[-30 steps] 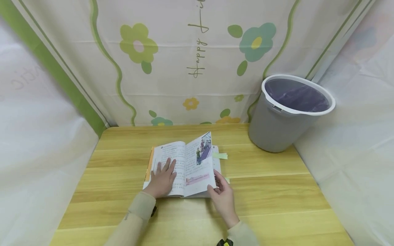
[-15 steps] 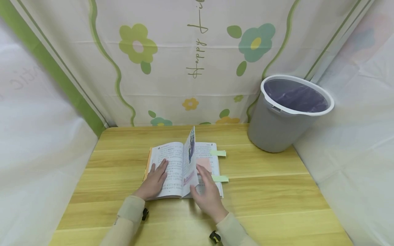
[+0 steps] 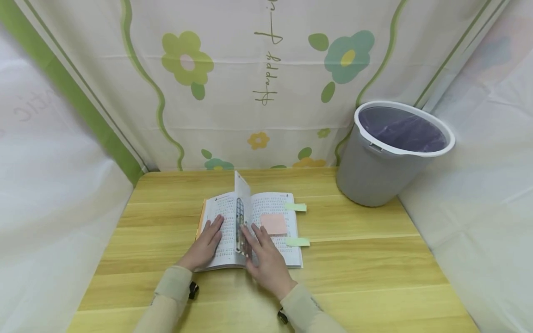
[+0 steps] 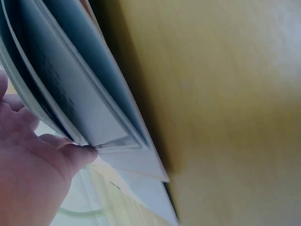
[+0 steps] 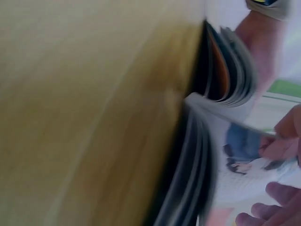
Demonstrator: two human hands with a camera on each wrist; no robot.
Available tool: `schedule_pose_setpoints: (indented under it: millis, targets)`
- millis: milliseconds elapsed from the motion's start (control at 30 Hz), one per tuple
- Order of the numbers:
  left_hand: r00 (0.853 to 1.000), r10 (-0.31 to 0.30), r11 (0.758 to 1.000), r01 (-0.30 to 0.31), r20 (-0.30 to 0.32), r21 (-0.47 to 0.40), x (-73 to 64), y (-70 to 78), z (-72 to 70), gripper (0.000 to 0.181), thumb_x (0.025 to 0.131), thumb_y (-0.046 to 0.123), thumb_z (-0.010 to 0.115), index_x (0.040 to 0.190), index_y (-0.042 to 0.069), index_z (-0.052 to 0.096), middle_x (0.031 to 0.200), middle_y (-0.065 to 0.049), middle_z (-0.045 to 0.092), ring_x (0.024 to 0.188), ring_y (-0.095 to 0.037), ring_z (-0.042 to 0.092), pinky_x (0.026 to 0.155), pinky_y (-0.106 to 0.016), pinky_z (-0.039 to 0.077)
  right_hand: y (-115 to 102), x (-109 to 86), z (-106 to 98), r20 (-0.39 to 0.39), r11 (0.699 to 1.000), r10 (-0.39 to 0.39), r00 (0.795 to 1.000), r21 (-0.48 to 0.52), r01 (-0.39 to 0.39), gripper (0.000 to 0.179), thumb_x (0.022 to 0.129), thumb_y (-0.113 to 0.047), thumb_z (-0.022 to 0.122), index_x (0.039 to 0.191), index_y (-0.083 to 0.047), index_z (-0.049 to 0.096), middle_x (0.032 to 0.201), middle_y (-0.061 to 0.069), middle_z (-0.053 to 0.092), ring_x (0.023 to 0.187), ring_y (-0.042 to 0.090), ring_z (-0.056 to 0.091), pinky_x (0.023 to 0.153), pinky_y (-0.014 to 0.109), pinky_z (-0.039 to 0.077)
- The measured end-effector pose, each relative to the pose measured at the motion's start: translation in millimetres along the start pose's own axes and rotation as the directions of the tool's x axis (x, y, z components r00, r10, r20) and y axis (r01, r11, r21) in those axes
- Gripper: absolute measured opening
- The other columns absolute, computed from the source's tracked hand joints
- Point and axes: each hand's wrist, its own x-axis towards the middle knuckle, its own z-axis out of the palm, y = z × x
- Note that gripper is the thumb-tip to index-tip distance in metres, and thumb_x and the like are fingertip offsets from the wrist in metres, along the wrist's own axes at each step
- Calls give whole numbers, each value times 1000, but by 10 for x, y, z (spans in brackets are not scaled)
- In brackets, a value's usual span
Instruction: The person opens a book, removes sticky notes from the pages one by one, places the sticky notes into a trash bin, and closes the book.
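An open book (image 3: pixel 272 203) lies on the table with one leaf (image 3: pixel 240 203) standing up near the spine and leaning left, a coloured picture on its right side. My left hand (image 3: pixel 203 247) rests flat on the left page; in the left wrist view its fingertips touch the book's page edges (image 4: pixel 77 94). With extended fingers my right hand (image 3: pixel 268 266) presses the picture side of the leaf, thumb near its lower edge. The right wrist view shows these fingers (image 5: pixel 277 207) beside the picture. A pink sticky note (image 3: pixel 274 224) is on the right page.
Two pale green tabs (image 3: pixel 296 207) stick out from the book's right edge. A grey bin (image 3: pixel 370 171) with a white rim and dark liner stands at the back right of the wooden table (image 3: pixel 358 259). Patterned cloth (image 3: pixel 233 115) hangs behind and at both sides.
My right hand has swung the leaf from the right side leftward past upright, uncovering the right page and its pink note. The left hand has slid slightly left on its page.
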Motion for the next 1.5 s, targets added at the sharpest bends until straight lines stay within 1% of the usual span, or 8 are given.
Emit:
schedule_pose_setpoints:
  millis: [267,433,533,900,1033,1167,1300,1500]
  targets:
    - [986,-166,966,167,19,-198,11,-37,-101,55,110,31,27,157,4,22,161,-24,14,147,-41,11,117,-55,11,90,-35,110,155,999,-18,988,-33,24,64,93,-37,66,152,-32,41,154,14,40,134,50,38,104,67,32]
    - [972,-235,910,225,12,-348,24,-91,-239,57,110,33,23,156,1,20,160,-23,19,147,-42,14,118,-53,10,69,1,111,296,998,57,953,-7,-57,59,97,-47,60,151,-42,39,157,11,35,138,52,31,105,71,25]
    - [973,-230,908,210,-13,-364,32,-118,-344,59,109,40,23,158,7,19,161,-21,20,147,-42,15,117,-55,11,36,33,95,367,996,92,926,-22,-90,56,97,-50,57,150,-44,40,158,11,33,141,50,26,107,71,21]
    - [997,-66,998,66,-46,3,45,-17,-608,62,107,22,43,161,20,12,162,-20,17,144,-48,19,112,-64,17,-38,118,52,471,991,135,872,-62,-120,45,101,-43,51,146,-43,47,155,15,38,140,52,25,106,72,23]
    - [998,60,968,-56,-8,243,35,117,-525,62,100,13,56,157,16,32,161,-22,18,142,-57,6,107,-74,11,-71,138,50,486,989,143,862,-106,-104,45,101,-45,51,145,-44,48,153,16,39,138,54,27,104,73,26]
    - [997,80,917,-83,25,390,31,208,-379,54,99,17,59,150,9,44,157,-25,25,138,-63,6,103,-79,8,-102,154,43,499,986,151,853,-138,-95,44,100,-46,53,144,-44,49,153,17,39,138,54,27,103,73,27]
    - [998,45,908,-62,51,415,56,234,-243,52,101,20,56,148,3,44,156,-28,26,139,-61,10,105,-77,9,-104,159,52,501,984,148,853,-157,-79,45,99,-46,55,143,-43,51,153,17,40,138,53,29,102,72,29]
    - [995,-28,945,-6,100,327,83,233,-117,58,103,23,50,152,-2,33,158,-32,16,141,-57,10,109,-70,14,-72,150,70,491,982,130,861,-183,-44,44,98,-47,56,142,-43,53,151,15,43,136,53,33,100,70,34]
